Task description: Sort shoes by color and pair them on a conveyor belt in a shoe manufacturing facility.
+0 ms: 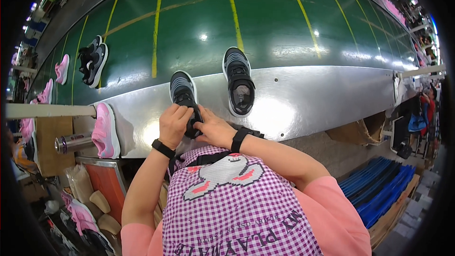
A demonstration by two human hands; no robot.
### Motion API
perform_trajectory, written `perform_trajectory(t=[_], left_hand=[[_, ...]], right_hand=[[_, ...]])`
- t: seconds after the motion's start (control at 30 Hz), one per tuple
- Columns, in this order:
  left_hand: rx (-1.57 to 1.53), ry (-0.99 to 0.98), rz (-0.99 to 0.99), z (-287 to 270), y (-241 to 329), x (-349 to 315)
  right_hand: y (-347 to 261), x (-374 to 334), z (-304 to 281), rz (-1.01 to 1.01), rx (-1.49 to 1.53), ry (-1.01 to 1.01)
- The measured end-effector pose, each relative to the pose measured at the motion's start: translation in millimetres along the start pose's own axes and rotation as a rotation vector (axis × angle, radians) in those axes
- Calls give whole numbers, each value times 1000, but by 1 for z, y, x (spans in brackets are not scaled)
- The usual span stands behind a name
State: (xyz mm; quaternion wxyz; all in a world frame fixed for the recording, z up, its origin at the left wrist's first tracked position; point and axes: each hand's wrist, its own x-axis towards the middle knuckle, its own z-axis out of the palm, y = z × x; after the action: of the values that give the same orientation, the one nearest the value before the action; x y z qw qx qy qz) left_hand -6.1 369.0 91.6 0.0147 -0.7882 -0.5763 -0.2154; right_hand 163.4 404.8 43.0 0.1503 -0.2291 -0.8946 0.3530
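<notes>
Black sneaker (184,87) is being gripped around its opening (193,122) by the partly closed left hand (174,122) and right hand (216,129), with a matching shoe (238,83) standing nearby.

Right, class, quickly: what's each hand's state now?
Left hand: closed, holding the black-and-grey, white-soled shoe near its opening.
Right hand: partly closed, holding the same shoe; grip partly hidden.

Belt (194,33) lies beyond metal ledge (322,90). One shoe (239,81) straddles their border. Second shoe (183,85): nearer, to its left.
</notes>
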Motion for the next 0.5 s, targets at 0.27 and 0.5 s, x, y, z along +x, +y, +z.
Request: perform_trajectory(t=[0.27, 0.5], left_hand=[[-20, -107, 269, -1, -5, 16], [-63, -97, 55, -13, 9, 13]], right_hand=[[5, 3, 19, 58, -47, 51], [-3, -33, -44, 117, 92, -35]])
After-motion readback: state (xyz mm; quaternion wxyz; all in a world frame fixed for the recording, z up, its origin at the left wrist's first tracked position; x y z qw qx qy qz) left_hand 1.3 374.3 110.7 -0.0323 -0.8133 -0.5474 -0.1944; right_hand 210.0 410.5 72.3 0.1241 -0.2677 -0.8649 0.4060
